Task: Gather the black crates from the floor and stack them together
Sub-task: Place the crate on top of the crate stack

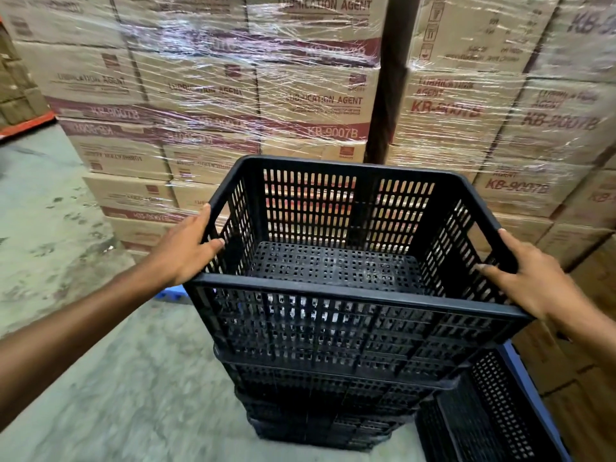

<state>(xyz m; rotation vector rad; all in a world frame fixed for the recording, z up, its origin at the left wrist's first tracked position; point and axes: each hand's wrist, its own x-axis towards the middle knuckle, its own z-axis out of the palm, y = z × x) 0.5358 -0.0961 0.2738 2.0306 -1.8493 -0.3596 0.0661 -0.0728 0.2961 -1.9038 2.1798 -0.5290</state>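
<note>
A black slotted plastic crate [333, 328] sits on top of a stack of several nested black crates [320, 415] standing on the concrete floor. My left hand [186, 251] grips the top crate's left rim, thumb inside the wall. My right hand [530, 281] grips its right rim at the handle opening. The top crate is empty. Another black crate [486, 415] stands on the floor at the lower right, beside the stack.
Shrink-wrapped pallets of cardboard boxes [253, 101] rise just behind the stack. A dark post [386, 78] stands between two pallets. More brown cartons [593, 328] sit at the right. A blue edge [530, 391] borders the floor crate. Bare concrete floor [100, 378] lies to the left.
</note>
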